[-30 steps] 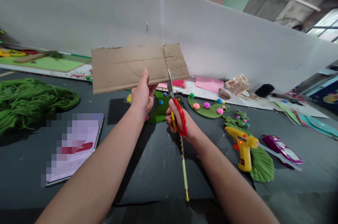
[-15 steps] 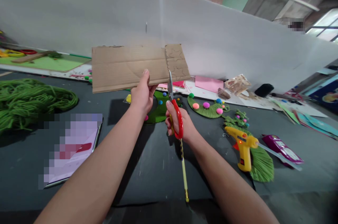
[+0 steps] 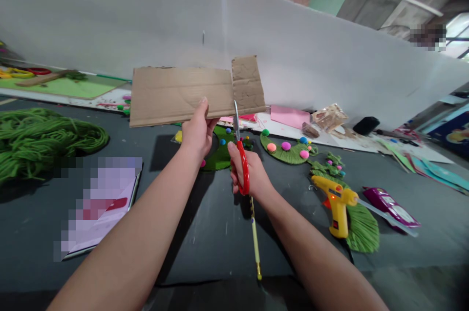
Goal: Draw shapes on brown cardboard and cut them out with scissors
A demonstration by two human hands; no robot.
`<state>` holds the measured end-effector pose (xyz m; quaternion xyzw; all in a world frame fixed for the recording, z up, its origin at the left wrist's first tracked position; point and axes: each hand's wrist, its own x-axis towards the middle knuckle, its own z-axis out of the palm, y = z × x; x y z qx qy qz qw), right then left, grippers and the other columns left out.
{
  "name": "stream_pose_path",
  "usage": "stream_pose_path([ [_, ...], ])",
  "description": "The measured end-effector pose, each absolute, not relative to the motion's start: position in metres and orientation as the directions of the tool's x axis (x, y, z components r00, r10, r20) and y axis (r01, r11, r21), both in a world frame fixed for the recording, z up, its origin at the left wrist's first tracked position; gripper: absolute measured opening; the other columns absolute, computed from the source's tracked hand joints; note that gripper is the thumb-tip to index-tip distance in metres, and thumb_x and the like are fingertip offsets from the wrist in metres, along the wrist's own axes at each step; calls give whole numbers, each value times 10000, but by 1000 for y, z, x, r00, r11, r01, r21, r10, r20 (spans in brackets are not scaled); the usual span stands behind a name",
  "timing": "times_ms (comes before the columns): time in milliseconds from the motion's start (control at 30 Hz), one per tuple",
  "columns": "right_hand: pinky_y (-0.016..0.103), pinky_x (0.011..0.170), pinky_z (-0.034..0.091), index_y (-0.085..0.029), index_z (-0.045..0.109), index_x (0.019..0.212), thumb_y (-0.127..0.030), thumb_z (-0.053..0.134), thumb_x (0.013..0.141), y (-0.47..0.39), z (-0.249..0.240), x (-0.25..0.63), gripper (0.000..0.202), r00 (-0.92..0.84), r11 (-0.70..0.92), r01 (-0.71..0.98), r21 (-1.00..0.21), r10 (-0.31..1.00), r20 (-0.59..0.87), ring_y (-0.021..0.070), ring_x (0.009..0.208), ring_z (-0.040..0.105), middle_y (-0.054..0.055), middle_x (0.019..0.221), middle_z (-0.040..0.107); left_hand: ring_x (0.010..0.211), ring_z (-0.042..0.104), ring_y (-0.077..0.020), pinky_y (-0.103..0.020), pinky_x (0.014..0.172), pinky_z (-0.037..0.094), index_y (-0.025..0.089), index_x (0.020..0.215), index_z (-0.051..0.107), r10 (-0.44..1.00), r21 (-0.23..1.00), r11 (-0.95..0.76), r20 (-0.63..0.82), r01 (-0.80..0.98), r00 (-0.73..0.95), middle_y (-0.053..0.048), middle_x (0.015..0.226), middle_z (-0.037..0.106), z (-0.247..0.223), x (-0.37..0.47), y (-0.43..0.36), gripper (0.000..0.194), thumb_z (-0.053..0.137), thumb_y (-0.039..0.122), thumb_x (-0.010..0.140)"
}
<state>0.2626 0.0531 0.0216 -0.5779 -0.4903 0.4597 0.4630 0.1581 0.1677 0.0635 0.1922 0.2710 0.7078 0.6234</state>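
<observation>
My left hand (image 3: 198, 133) grips the lower edge of a brown cardboard sheet (image 3: 164, 93), its thumb on the front face. In my right hand (image 3: 249, 169) are red-handled scissors (image 3: 245, 169), fingers wrapped round the handles. Their blades point up at a long cut, where a narrow strip (image 3: 248, 84) with drawn outlines tilts away from the sheet and stays joined near the bottom. Beneath the hands, a pencil (image 3: 255, 242) lies on the dark table, and a green ring (image 3: 222, 155) with pompoms is partly hidden behind them.
Green yarn (image 3: 47, 140) and a tablet-like device (image 3: 102, 203) lie at the left. To the right are a yellow glue gun (image 3: 339, 206), a green crescent with pompoms (image 3: 287, 151) and a purple packet (image 3: 390, 206). A pale wall (image 3: 146, 18) rises behind.
The scissors have closed further in my right hand. The cardboard strip has tilted and spread away from the main sheet, widening the gap at the top. The sheet has shifted slightly right.
</observation>
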Motion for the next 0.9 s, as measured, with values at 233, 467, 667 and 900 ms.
stream_pose_path([
  [233, 219, 281, 449, -228, 437, 706, -797, 580, 848, 56, 20, 260, 604, 133, -69, 106, -992, 990, -55, 119, 288, 492, -65, 413, 480, 1021, 735, -188, -289, 846, 634, 195, 913, 679, 988, 615, -67, -68, -785, -138, -58, 1095, 766, 66, 156, 168, 76, 735, 236, 881],
  [467, 183, 279, 370, -228, 473, 764, -723, 639, 864, 59, 33, 271, 531, 190, 5, -25, -1000, 982, 0, 90, 294, 449, -92, 425, 467, 1073, 719, -194, -276, 829, 630, 227, 926, 655, 989, 660, -72, -50, -748, -139, -49, 1165, 748, 65, 149, 175, 114, 731, 290, 870],
  [667, 212, 349, 395, -176, 612, 826, -636, 746, 824, 59, 43, 285, 479, 208, 104, 24, -994, 972, 107, 58, 344, 492, 6, 722, 712, 1143, 690, -241, -305, 843, 613, 204, 907, 667, 1000, 760, -24, 17, -650, -17, -79, 1174, 740, 62, 148, 175, 211, 795, 309, 776],
  [900, 243, 388, 366, -177, 651, 851, -500, 827, 778, 67, 37, 297, 375, 309, 172, -53, -984, 940, 148, 88, 404, 524, -2, 675, 680, 1078, 711, -290, -431, 909, 604, 178, 967, 720, 974, 898, -15, 112, -439, 195, -91, 1148, 752, 47, 160, 162, 318, 827, 363, 732],
])
